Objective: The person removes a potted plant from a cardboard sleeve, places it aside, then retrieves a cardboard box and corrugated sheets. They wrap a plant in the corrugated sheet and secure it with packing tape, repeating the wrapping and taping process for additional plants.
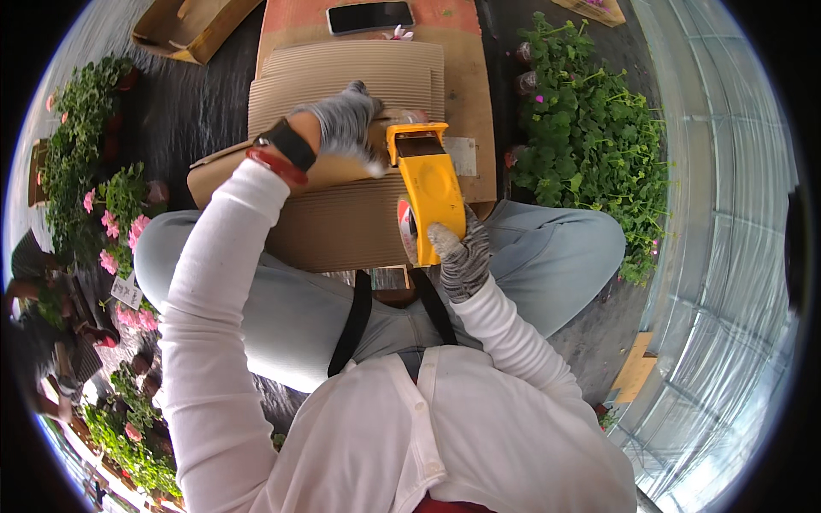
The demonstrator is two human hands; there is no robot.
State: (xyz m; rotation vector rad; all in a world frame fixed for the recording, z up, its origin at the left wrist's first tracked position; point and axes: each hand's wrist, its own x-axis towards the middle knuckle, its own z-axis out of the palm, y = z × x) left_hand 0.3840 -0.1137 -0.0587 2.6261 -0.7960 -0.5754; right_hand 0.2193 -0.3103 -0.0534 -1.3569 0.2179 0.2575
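Observation:
Both of my hands wear grey knitted gloves. My right hand grips the lower end of a yellow packing-tape dispenser, whose cutter end points away from me at the rolled cardboard's right end. My left hand, partly blurred, lies over the rolled corrugated cardboard; whether its fingers hold anything is hidden. More corrugated sheet lies below the roll, and ribbed sheets lie beyond it on a large cardboard box.
A smartphone and a pink-white flower lie at the box's far end. Leafy potted plants stand to the right, pink-flowering ones to the left. An open cardboard tray sits at upper left. Another person's hand shows at far left.

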